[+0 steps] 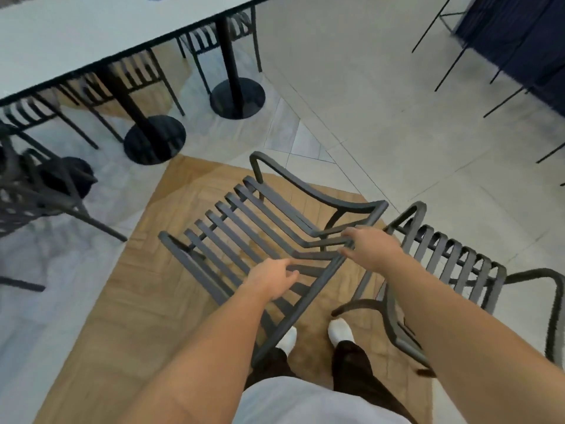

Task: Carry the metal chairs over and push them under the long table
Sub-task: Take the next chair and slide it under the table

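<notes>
Head cam: left hand (273, 278) and right hand (367, 247) both grip the top rail of a dark slatted metal armchair (244, 231) over the wood floor patch, near the long table (76, 38). Second chair (452, 264) just right.

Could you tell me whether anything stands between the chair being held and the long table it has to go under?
Nothing visible lies on the floor between the held chair and the long table. At the table itself, two black pedestal bases and chairs already tucked under limit where it can slide in.
</notes>
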Demonstrator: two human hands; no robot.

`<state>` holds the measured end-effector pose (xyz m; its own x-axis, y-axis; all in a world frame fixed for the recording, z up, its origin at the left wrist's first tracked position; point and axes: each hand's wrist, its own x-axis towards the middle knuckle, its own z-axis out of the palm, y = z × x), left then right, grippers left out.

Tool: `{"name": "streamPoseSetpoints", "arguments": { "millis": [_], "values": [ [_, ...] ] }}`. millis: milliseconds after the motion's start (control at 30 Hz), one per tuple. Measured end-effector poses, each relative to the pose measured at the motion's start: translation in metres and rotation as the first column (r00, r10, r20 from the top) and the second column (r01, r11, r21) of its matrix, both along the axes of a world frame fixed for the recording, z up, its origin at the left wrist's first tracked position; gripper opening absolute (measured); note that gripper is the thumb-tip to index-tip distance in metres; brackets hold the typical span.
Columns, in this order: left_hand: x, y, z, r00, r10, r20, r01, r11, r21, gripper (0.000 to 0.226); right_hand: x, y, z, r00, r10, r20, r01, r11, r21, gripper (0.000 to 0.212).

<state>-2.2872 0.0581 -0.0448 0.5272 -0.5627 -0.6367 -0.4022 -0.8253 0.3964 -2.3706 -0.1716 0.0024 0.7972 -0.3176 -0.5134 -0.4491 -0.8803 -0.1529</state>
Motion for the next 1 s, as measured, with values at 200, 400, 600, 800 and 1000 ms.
{"name": "streamPoseSetpoints", "arguments": {
  "millis": [200, 400, 600, 800, 1000],
  "values": [
    [-0.041, -0.007, 0.004, 0.973, 0.208, 0.105, -0.222, 0.964, 0.144, 0.048, 0.009, -0.024, -0.016, 0.969, 0.244, -0.027, -0.242, 0.968, 0.064, 0.048],
    [-0.089, -0.024, -0.007, 0.928, 0.369, 0.054, -0.373, 0.911, 0.177, 0.076, 0.006, -0.050, -0.031, 0.862, 0.496, -0.105, -0.491, 0.868, 0.068, 0.071],
    [-0.117, -0.026, -0.032, 0.880, 0.469, 0.076, -0.475, 0.869, 0.135, 0.070, 0.013, -0.059, -0.066, 0.754, 0.654, -0.062, -0.657, 0.751, -0.068, 0.050],
    [-0.117, -0.026, -0.042, 0.897, 0.402, 0.184, -0.438, 0.865, 0.244, 0.056, 0.026, -0.054, -0.078, 0.741, 0.660, -0.128, -0.672, 0.730, -0.126, 0.028],
    [-0.117, -0.014, -0.049, 0.880, 0.412, 0.238, -0.461, 0.861, 0.216, 0.062, 0.034, -0.038, -0.076, 0.739, 0.647, -0.188, -0.673, 0.720, -0.169, 0.025]
  ]
}}
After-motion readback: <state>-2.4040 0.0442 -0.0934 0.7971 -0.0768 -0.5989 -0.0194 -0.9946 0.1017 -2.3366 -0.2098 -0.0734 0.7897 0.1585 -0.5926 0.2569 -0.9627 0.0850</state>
